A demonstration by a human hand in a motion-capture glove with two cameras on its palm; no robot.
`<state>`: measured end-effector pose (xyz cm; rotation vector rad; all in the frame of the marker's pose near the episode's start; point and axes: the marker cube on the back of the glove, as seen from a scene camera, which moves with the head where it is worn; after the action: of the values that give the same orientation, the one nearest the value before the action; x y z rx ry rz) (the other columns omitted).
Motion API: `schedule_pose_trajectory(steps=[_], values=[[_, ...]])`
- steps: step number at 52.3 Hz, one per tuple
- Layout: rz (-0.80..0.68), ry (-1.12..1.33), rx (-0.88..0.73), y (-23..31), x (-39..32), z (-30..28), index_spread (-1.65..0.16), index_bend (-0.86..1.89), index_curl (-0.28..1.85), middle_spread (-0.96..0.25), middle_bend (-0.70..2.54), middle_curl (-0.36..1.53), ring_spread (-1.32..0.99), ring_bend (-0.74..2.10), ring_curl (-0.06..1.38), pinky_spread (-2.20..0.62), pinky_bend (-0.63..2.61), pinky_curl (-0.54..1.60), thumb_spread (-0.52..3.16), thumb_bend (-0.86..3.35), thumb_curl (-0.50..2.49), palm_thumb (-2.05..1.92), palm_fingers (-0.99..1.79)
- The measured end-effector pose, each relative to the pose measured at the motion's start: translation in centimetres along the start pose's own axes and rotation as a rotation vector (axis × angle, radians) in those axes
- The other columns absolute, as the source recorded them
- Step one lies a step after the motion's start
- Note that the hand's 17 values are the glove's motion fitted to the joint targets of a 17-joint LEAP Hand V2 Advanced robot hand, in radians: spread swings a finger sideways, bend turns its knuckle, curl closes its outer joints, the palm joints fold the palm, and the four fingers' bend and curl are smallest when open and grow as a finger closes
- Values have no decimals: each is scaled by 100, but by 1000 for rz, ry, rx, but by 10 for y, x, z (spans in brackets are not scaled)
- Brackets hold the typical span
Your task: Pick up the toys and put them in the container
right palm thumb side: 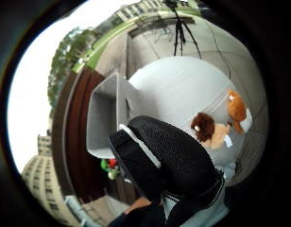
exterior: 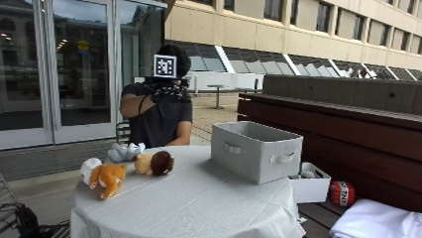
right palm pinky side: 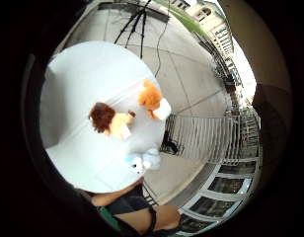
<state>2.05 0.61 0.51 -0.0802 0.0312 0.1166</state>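
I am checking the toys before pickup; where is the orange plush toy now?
In the outside view, the orange plush toy lies on the round table near its edge, beside the brown-haired plush toy, away from the grey container.

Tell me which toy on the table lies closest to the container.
The brown-maned toy. It lies between the orange toy and the grey container; the orange one and the pale blue toy lie farther off.

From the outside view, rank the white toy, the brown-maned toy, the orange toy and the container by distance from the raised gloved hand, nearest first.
1. White toy, at the table edge in front of the person, below the gloved hand.
2. Brown-maned toy, just past it toward the table's middle.
3 and 4. Orange toy, at the table's near edge, and the container, on the bench side: too close to call.
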Motion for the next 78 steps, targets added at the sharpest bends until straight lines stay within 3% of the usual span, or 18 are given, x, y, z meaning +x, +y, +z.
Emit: schedule_pose_trajectory(steps=[8, 12, 16, 28, 33, 54, 61, 66, 68, 74, 78], values=[[-64, 15, 78, -13, 18, 25, -23, 17, 30, -8, 22, 31, -26, 19, 19, -10, 55, 30, 111, -9, 6, -13, -2], [36, 27, -61, 3, 25, 36, -24, 17, 31, -8, 21, 32, -26, 18, 19, -10, 56, 31, 108, -9, 7, -13, -3], [84, 32, -56, 1, 34, 58, -25, 17, 32, -9, 20, 33, -26, 18, 20, -10, 55, 31, 104, -10, 8, -14, -4], [-120, 17, -53, -12, 65, 129, -26, 16, 33, -11, 19, 35, -27, 18, 21, -8, 54, 33, 94, -10, 10, -15, -5], [-12, 12, 57, -20, 65, 154, -26, 16, 34, -11, 19, 36, -27, 18, 22, -8, 54, 33, 91, -11, 11, -15, -5], [8, 7, -287, 22, 80, 228, -26, 18, 35, -13, 24, 40, -29, 20, 25, -3, 51, 33, 93, -5, 16, -5, 5], [19, -10, -268, 31, 83, 239, -27, 18, 35, -15, 22, 41, -30, 22, 26, -1, 69, 36, 104, 5, 21, 15, 25], [5, -43, -208, 32, 88, 248, -29, 21, 38, -16, 17, 39, -32, 37, 30, -9, 80, 39, 112, 17, 27, 37, 56], [-4, -55, -206, 34, 88, 248, -29, 17, 36, -15, 17, 39, -33, 50, 32, -18, 86, 38, 114, 24, 30, 49, 83], [-31, -71, -225, 35, 85, 242, -28, 24, 41, -15, 19, 40, -35, 62, 38, -32, 84, 39, 119, 33, 35, 66, 101], [-36, -59, -214, 32, 86, 236, -26, 42, 49, -16, 27, 44, -36, 60, 40, -37, 73, 37, 118, 36, 38, 73, 115]])
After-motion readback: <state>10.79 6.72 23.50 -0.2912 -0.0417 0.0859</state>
